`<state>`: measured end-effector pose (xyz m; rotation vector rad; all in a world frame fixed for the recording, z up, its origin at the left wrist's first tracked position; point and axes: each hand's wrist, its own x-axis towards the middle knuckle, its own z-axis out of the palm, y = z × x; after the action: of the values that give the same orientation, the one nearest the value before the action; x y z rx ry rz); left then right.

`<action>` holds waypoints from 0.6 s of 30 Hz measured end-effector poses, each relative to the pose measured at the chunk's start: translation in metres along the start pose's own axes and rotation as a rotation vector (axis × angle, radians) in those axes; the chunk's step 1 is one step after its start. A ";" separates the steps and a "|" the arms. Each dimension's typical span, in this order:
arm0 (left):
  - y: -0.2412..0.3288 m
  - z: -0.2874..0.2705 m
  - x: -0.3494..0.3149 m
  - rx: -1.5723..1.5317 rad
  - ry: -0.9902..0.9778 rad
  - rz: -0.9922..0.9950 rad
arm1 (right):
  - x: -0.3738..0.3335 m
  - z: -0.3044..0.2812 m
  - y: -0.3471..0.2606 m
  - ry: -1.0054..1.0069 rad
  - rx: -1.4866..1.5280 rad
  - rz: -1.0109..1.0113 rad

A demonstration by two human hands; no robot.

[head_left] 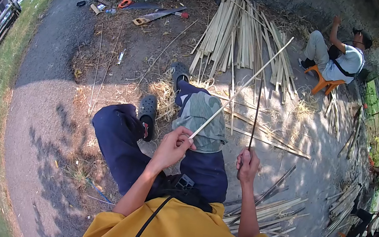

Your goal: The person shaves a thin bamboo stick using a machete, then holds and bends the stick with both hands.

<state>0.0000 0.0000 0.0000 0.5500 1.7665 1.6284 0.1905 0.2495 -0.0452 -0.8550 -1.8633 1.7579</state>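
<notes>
My left hand pinches the lower end of a long pale bamboo strip, which slants up and away to the right over my lap. My right hand is closed in a fist round a long, thin, dark rod-like piece that points straight ahead. Whether that is a stick or a blade seen edge-on I cannot tell. The strip crosses in front of a grey-green cloth draped over my right thigh. The strip and the dark piece are apart at my hands.
A big heap of split bamboo strips lies ahead; another bundle lies at my right. Two handsaws, one wooden-handled, lie far left near an orange-handled one. A person sits on an orange stool at far right. Shavings surround my shoes.
</notes>
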 end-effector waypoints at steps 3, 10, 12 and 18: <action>0.007 0.004 0.000 0.011 0.010 -0.033 | 0.010 0.032 -0.030 -0.080 -0.112 -0.079; 0.014 0.003 -0.009 0.023 0.034 -0.090 | 0.013 0.075 -0.040 -0.281 -0.637 -0.361; 0.010 -0.001 -0.013 0.070 0.033 -0.101 | 0.013 0.075 -0.057 -0.306 -0.679 -0.312; 0.020 -0.018 -0.039 0.492 0.061 -0.096 | 0.015 0.076 -0.058 -0.331 -0.710 -0.313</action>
<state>0.0111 -0.0373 0.0272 0.6263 2.2159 1.1521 0.1190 0.2051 0.0037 -0.4571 -2.7345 1.0872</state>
